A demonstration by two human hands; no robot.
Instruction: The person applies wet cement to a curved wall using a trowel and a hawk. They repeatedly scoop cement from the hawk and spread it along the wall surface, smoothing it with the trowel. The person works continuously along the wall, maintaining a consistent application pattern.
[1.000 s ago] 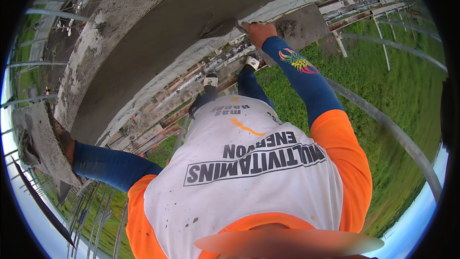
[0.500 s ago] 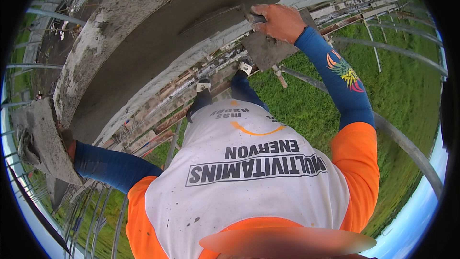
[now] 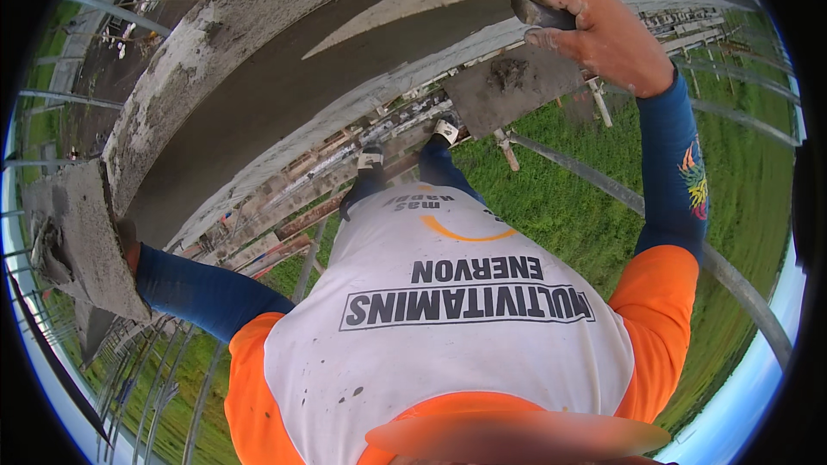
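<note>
My right hand [image 3: 594, 30] is closed around the dark handle of a plastering trowel [image 3: 422, 2]. The trowel's long grey blade reaches left across the wet plastered wall [image 3: 215, 133], and its broad face shows. Whether the blade's edge touches the wall, I cannot tell. On the left, my left hand [image 3: 129, 250] holds up a mortar-crusted board [image 3: 95, 237], a plasterer's hawk. That hand's fingers are mostly hidden behind the board. A lump of grey mortar [image 3: 53, 257] sits near the hawk's outer edge.
A rough concrete ledge [image 3: 177, 60] curves along the wall's top. Below, my feet stand on narrow scaffold planks [image 3: 405, 125]. A flat board [image 3: 517, 90] with mortar on it juts out at the right, above grass. Metal scaffold tubes [image 3: 586, 176] cross on both sides.
My right hand has moved right and looks larger. The trowel blade, seen thin along the wall before, is now tipped so its face shows. The hawk has barely moved.
</note>
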